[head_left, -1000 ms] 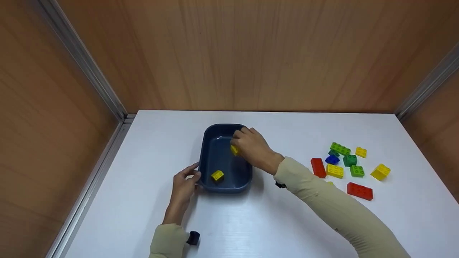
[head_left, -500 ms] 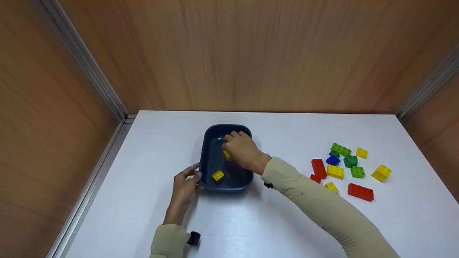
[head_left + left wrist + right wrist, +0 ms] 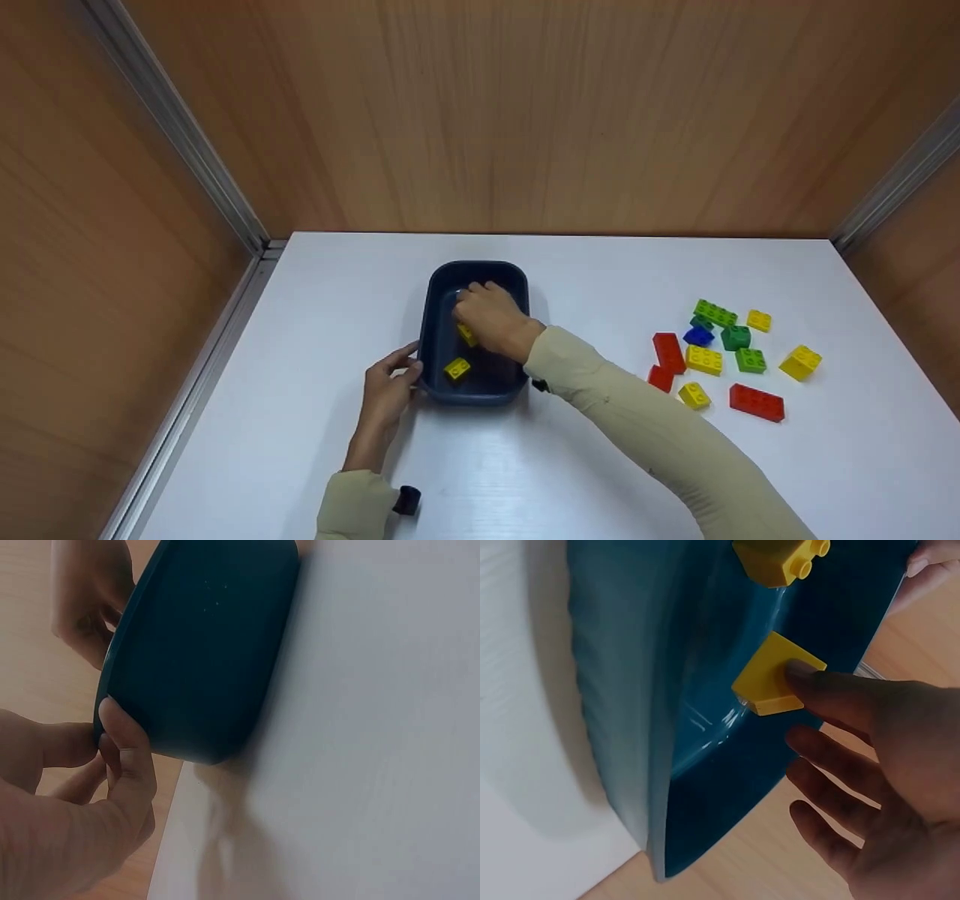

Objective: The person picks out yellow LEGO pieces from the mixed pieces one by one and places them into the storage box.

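Note:
A deep navy-blue rectangular tray [image 3: 433, 330] stands on the white table. My left hand [image 3: 388, 386] pinches its near-left rim; the left wrist view shows fingers and thumb [image 3: 124, 724] at either side of the edge. Reaching down into the tray, my right hand [image 3: 491, 319] holds a yellow toy building brick [image 3: 466, 334] close over the tray floor. In the right wrist view my thumb presses on that brick [image 3: 769, 679], with the other fingers partly curled beside it. A second yellow brick [image 3: 457, 368], studs showing, lies in the tray's near-left corner.
Several loose bricks lie on the table at the right, among them a long red brick [image 3: 757, 403], a yellow brick [image 3: 800, 363], a green brick [image 3: 736, 337] and a blue brick [image 3: 699, 335]. Wooden panels [image 3: 487, 112] stand behind and at both sides.
My right hand has moved left and slightly nearer inside the tray, carrying the yellow brick closer to the one lying there. My left hand stays on the rim.

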`<state>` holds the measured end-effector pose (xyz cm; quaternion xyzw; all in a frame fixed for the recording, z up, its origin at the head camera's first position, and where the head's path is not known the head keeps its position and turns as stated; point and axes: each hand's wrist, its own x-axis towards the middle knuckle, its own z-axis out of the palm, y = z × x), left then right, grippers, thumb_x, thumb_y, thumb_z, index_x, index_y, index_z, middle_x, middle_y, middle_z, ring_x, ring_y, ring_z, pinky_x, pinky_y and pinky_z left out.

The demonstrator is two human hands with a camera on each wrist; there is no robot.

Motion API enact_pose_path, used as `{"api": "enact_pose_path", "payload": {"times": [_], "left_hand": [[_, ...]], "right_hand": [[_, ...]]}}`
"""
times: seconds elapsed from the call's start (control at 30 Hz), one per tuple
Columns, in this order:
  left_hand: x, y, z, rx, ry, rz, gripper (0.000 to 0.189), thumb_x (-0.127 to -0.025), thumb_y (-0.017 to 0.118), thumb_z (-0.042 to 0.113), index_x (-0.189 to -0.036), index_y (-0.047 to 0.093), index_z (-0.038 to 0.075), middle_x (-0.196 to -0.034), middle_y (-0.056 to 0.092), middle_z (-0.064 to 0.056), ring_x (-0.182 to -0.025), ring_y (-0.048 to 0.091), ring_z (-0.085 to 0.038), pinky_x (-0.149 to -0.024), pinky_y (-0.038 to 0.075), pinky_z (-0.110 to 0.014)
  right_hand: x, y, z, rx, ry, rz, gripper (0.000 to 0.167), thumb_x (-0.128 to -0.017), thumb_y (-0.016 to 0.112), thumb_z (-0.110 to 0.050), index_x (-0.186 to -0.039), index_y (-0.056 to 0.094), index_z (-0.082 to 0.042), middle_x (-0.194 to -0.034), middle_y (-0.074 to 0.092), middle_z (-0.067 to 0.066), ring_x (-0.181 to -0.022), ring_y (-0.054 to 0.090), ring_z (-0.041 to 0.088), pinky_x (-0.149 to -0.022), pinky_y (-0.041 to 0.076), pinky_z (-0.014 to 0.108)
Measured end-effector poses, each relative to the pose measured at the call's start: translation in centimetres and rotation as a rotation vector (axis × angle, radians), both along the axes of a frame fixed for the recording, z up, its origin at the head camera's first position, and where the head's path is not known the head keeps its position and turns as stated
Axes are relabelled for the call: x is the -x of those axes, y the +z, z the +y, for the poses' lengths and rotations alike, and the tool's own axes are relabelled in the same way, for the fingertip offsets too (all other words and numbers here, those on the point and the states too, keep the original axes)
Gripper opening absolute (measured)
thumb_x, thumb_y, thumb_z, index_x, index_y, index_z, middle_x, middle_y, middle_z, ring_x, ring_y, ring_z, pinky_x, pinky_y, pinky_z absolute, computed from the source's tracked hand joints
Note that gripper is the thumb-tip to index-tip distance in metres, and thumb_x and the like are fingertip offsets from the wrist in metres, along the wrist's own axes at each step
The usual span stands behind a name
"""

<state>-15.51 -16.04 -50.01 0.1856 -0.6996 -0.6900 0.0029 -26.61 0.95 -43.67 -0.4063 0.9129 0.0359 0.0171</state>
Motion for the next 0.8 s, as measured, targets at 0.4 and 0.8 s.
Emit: {"api": "enact_pose_path", "payload": {"times": [0.4,0.8], "left_hand": [[0.0,-0.1,0.0,-0.001,-0.002,0.003,0.038,-0.107,0.057,0.001,-0.144,0.062,-0.002,-0.116,0.056,-0.017,-0.081,0.059,-0.015,-0.068,0.055,-0.028],[0.0,-0.1,-0.1,-0.004,-0.015,0.017,0.039,-0.107,0.056,0.0,-0.145,0.06,-0.004,-0.115,0.056,-0.017,-0.081,0.06,-0.015,-0.069,0.056,-0.029]], "right_hand": [[0.2,-0.7,-1.1,-0.037,-0.008,-0.029,0.036,-0.092,0.083,-0.007,-0.127,0.076,-0.013,-0.132,0.071,0.009,-0.126,0.064,0.029,-0.117,0.046,0.048],[0.5,-1.6,-2.0,-0.064,-0.035,-0.063,0.024,-0.096,0.079,-0.01,-0.119,0.077,-0.009,-0.126,0.073,0.01,-0.121,0.066,0.028,-0.114,0.048,0.048]]}}
